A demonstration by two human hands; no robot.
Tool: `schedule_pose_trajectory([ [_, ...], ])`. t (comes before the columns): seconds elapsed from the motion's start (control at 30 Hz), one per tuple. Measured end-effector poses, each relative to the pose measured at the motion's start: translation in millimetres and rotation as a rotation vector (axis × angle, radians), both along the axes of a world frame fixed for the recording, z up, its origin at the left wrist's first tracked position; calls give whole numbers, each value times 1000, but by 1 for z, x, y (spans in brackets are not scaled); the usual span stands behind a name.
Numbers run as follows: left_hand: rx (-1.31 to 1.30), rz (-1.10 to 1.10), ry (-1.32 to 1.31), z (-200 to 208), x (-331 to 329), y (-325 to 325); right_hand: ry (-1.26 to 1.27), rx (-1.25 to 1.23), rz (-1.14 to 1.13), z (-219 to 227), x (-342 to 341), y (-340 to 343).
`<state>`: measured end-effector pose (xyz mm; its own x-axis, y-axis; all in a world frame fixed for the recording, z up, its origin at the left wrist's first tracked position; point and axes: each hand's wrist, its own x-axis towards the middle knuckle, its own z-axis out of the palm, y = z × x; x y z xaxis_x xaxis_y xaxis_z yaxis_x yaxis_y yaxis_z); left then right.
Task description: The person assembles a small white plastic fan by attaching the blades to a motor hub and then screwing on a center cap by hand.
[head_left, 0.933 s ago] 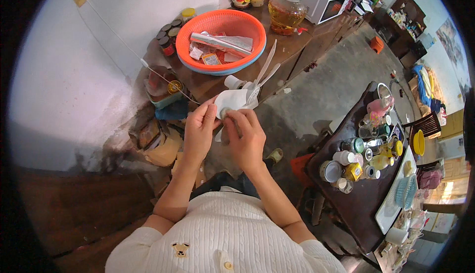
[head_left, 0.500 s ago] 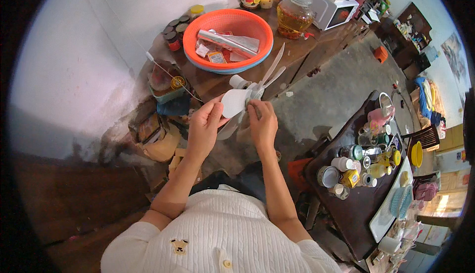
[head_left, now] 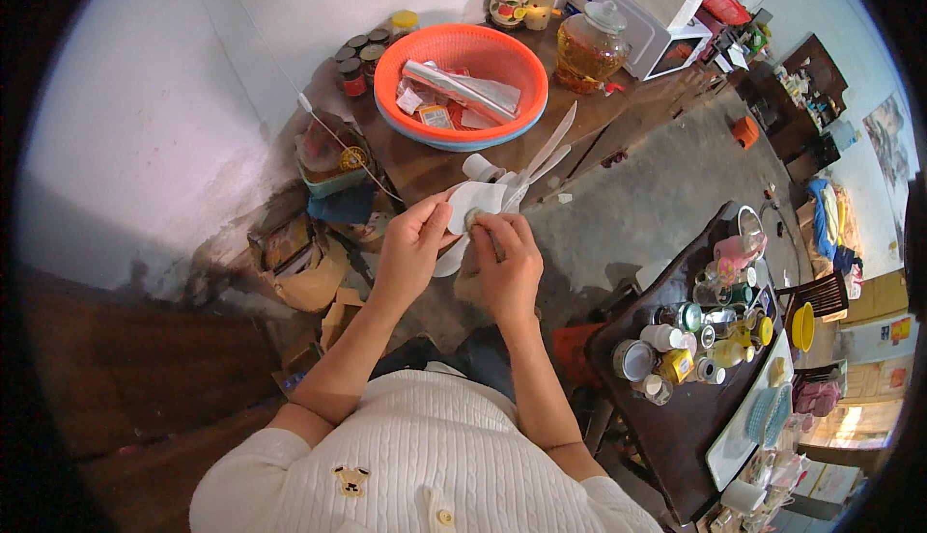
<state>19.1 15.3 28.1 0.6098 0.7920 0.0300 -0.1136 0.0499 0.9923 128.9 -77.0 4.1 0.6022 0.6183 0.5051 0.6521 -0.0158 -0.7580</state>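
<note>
The person's left hand (head_left: 415, 241) holds a white rounded blade (head_left: 473, 196), the right hand (head_left: 512, 270) pinches a small greyish piece (head_left: 471, 218) at its edge, and from them an orange basket (head_left: 454, 134) stands at twelve o'clock, a dark table (head_left: 676, 446) at four.

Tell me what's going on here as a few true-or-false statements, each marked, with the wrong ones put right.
1. The left hand holds a white, rounded piece. True.
2. The right hand hangs down empty, well away from the white piece. False: it pinches a small greyish thing at the white piece.
3. A silvery roll lies in the orange basket. True.
4. The lidded glass jar of amber liquid stands on the floor. False: it stands on the brown wooden surface, beside the basket.
5. Jars and bottles crowd the dark table on the right. True.
</note>
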Motion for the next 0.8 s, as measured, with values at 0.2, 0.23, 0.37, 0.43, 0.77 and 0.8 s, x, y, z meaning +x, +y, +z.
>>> schedule_pose_trajectory([
  [0.2, -3, -10, -26, -1, 3, -1, 1, -134, -169, -37, 35, 11],
  [0.23, 4, -9, -23, -2, 3, -1, 4, -166, -184, -36, 39, 13],
  [0.37, 14, -17, -34, -2, 2, 2, 71, -214, -159, -25, 40, 14],
  [0.43, 3, -10, -4, 1, 3, 0, 61, -147, -90, -14, 33, 12],
  [0.77, 209, -36, 179, 6, -4, 2, -97, -1, 1, 35, -11, 7],
  [0.8, 176, -30, 161, 7, -3, 1, -108, -5, -28, 33, -8, 9],
])
